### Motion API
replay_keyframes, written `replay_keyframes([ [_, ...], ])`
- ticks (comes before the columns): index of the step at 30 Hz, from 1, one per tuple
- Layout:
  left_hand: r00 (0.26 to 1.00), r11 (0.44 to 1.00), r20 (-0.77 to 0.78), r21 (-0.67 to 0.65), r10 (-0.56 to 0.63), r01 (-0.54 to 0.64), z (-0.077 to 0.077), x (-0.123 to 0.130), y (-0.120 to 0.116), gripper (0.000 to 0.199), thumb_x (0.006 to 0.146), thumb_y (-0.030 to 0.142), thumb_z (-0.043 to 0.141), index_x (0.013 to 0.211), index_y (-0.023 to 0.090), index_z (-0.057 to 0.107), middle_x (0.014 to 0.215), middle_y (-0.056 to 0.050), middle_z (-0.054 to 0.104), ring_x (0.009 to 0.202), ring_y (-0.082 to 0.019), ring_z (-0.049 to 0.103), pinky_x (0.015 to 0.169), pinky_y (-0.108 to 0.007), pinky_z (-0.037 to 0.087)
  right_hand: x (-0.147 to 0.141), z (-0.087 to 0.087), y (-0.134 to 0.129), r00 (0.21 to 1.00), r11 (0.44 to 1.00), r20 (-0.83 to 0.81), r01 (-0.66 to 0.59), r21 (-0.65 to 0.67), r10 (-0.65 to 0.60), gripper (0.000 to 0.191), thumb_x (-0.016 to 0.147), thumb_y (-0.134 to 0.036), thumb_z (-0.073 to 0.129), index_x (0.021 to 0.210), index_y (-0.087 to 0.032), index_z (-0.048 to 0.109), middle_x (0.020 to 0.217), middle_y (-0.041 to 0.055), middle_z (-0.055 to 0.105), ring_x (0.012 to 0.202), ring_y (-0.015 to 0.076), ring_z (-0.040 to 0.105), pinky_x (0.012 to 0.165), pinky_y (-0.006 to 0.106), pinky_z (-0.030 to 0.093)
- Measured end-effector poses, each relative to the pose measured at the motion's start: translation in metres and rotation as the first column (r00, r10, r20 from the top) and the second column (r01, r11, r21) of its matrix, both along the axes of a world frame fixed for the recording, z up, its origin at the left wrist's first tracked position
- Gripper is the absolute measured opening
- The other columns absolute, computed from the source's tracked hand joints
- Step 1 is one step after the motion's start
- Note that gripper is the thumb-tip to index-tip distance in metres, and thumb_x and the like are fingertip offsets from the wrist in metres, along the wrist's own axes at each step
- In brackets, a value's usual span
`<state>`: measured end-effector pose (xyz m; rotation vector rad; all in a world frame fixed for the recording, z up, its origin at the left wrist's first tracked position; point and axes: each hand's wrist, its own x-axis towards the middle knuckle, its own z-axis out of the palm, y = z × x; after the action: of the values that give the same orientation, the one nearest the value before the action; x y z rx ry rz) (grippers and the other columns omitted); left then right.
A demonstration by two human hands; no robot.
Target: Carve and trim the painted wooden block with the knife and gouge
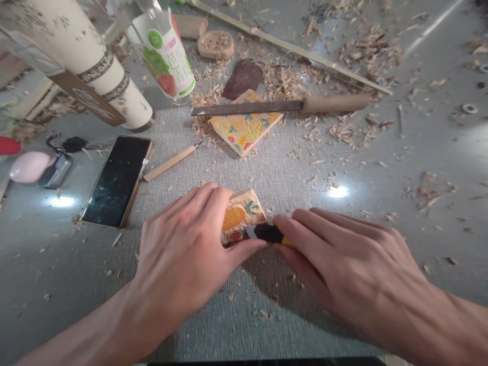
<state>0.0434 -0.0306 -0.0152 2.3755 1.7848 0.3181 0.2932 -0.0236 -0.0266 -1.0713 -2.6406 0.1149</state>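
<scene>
Near the middle of the view, my left hand (186, 249) is closed around the left side of a small carved wooden block (244, 216) painted with an orange oval, green marks and red spots. My right hand (339, 259) grips a black and yellow craft knife (269, 233), its handle mostly hidden in the fingers. The blade lies against the lower right part of the block. My left thumb rests along the block's lower edge, with its tip close beside the knife.
Beyond the hands, a long blade with a wooden handle (335, 103) lies across a painted wooden board (244, 132). A carving tool (171, 162), a phone (118, 180), a patterned cup (129, 96) and a clear plastic cup (165, 61) are at the left. Wood shavings (351, 127) are scattered around.
</scene>
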Motion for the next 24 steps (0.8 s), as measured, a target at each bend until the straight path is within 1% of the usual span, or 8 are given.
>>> replay_keyframes([
  [5, 0.999, 0.999, 0.045, -0.036, 0.014, -0.013, -0.006, -0.003, 0.000, 0.052, 0.090, 0.066, 0.094, 0.106, 0.028, 0.063, 0.111, -0.007, 0.081, 0.096, -0.035, 0.080, 0.071, -0.045, 0.056, 0.001, -0.002, 0.006, 0.998, 0.998, -0.035, -0.055, -0.027, 0.054, 0.029, 0.122, -0.022, 0.049, 0.115, -0.016, 0.076, 0.093, 0.0050, 0.081, 0.065, 0.0176, 0.070, 0.057, 0.038, 0.043],
  [8, 0.999, 0.998, 0.049, -0.059, 0.004, -0.001, -0.005, -0.002, 0.001, 0.048, 0.090, 0.061, 0.094, 0.106, 0.027, 0.064, 0.113, -0.008, 0.080, 0.099, -0.036, 0.080, 0.072, -0.046, 0.057, 0.001, -0.002, 0.006, 0.997, 0.998, -0.047, -0.055, -0.027, 0.054, 0.029, 0.122, -0.022, 0.050, 0.117, -0.013, 0.077, 0.097, 0.0078, 0.082, 0.067, 0.0186, 0.072, 0.056, 0.039, 0.042],
  [13, 0.998, 0.996, 0.065, -0.086, 0.006, -0.001, -0.003, 0.000, 0.001, 0.042, 0.091, 0.054, 0.093, 0.110, 0.026, 0.067, 0.111, -0.006, 0.079, 0.101, -0.035, 0.080, 0.072, -0.044, 0.056, 0.003, 0.002, 0.008, 0.999, 0.999, -0.031, -0.025, -0.028, 0.024, 0.028, 0.122, -0.024, 0.050, 0.111, -0.018, 0.076, 0.082, 0.0012, 0.072, 0.063, 0.0185, 0.069, 0.054, 0.038, 0.039],
  [16, 0.998, 0.994, 0.064, -0.109, 0.015, -0.008, -0.004, 0.000, 0.000, 0.042, 0.094, 0.057, 0.090, 0.111, 0.026, 0.066, 0.112, -0.006, 0.078, 0.101, -0.035, 0.079, 0.073, -0.045, 0.056, 0.007, 0.006, 0.011, 0.999, 1.000, -0.032, -0.006, 0.000, 0.006, 0.026, 0.120, -0.023, 0.049, 0.118, -0.017, 0.074, 0.084, 0.0017, 0.074, 0.062, 0.0182, 0.068, 0.053, 0.038, 0.036],
  [18, 0.997, 0.994, 0.071, -0.106, 0.017, -0.009, -0.004, -0.001, 0.000, 0.040, 0.100, 0.059, 0.084, 0.110, 0.025, 0.066, 0.110, -0.006, 0.078, 0.098, -0.033, 0.078, 0.073, -0.045, 0.055, 0.010, 0.008, 0.013, 0.999, 1.000, -0.038, 0.006, 0.016, -0.005, 0.024, 0.120, -0.023, 0.050, 0.121, -0.017, 0.073, 0.084, 0.0019, 0.075, 0.061, 0.0175, 0.066, 0.051, 0.037, 0.033],
  [19, 0.997, 0.995, 0.075, -0.100, 0.017, -0.009, -0.004, -0.002, 0.000, 0.036, 0.104, 0.058, 0.078, 0.109, 0.025, 0.066, 0.109, -0.007, 0.078, 0.097, -0.032, 0.077, 0.073, -0.044, 0.055, 0.011, 0.009, 0.014, 0.999, 1.000, -0.037, 0.009, 0.019, -0.008, 0.023, 0.119, -0.023, 0.051, 0.122, -0.016, 0.073, 0.083, 0.0017, 0.074, 0.060, 0.0173, 0.065, 0.050, 0.037, 0.032],
  [21, 0.997, 0.995, 0.080, -0.099, 0.015, -0.007, -0.003, -0.003, 0.000, 0.025, 0.112, 0.050, 0.066, 0.110, 0.025, 0.067, 0.109, -0.007, 0.078, 0.095, -0.031, 0.076, 0.072, -0.043, 0.053, 0.012, 0.009, 0.016, 0.999, 1.000, -0.037, 0.010, 0.020, -0.009, 0.023, 0.119, -0.023, 0.052, 0.120, -0.016, 0.074, 0.079, 0.0000, 0.071, 0.057, 0.0167, 0.061, 0.050, 0.038, 0.032],
  [24, 0.996, 0.989, 0.085, -0.146, 0.018, -0.006, 0.001, -0.005, 0.002, 0.017, 0.114, 0.036, 0.057, 0.116, 0.024, 0.070, 0.111, -0.008, 0.079, 0.096, -0.031, 0.076, 0.072, -0.043, 0.052, 0.013, 0.009, 0.019, 0.999, 1.000, -0.040, 0.011, 0.002, -0.011, 0.025, 0.119, -0.023, 0.050, 0.114, -0.018, 0.073, 0.076, -0.0014, 0.068, 0.054, 0.0156, 0.059, 0.050, 0.037, 0.033],
])
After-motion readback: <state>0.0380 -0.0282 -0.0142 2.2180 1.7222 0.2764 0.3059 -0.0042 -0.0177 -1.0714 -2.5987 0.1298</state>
